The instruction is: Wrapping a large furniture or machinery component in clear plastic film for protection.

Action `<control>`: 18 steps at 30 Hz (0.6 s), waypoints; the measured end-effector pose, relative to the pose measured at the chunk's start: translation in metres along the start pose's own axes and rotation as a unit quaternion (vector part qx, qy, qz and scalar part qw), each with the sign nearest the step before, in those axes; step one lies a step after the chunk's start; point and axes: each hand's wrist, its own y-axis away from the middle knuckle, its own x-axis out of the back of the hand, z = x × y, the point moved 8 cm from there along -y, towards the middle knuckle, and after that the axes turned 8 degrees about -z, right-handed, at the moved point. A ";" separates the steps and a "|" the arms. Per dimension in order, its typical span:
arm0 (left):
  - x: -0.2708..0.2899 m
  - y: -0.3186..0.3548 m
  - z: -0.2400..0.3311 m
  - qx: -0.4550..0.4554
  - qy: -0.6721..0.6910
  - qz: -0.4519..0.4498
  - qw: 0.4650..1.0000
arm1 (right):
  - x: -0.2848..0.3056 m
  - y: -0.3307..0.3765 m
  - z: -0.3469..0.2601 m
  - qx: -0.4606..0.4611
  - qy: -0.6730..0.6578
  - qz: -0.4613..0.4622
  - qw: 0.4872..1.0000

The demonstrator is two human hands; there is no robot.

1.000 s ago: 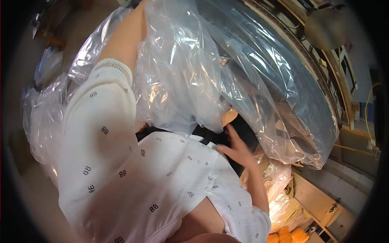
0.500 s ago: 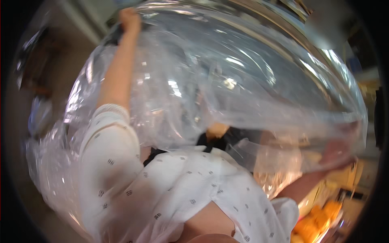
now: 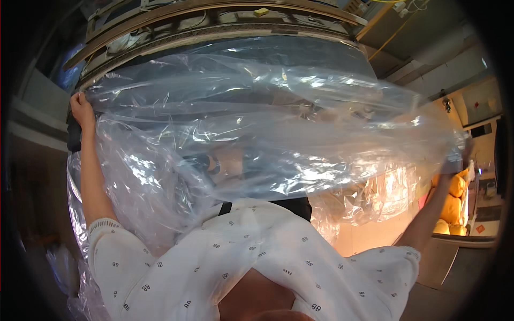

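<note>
A wide, clear plastic sheet stretches across in front of me from one arm to the other, wrinkled and shiny. My left hand is closed on its edge at the far left, with the arm reaching forward. At the right, my right hand grips the other side of the sheet with the arm spread wide. That hand is blurred and partly behind the film, so the separate fingers do not show. More of the film hangs down in crumpled folds on the left side.
Beyond the sheet lies a dark flat surface with a long wooden rail along its far side. A small yellow block rests near the rail. Orange-yellow stuffed bundles stand at the right. A yellow cord runs at the upper right.
My left hand has moved left and lower in view, from high up. My right arm has risen outward. The sheet now spreads wider and lower, uncovering the rail beyond.
</note>
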 end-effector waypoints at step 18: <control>0.104 -0.013 -0.144 0.025 -0.234 -0.039 0.971 | -0.322 0.041 -0.068 -0.059 -0.064 -0.466 0.880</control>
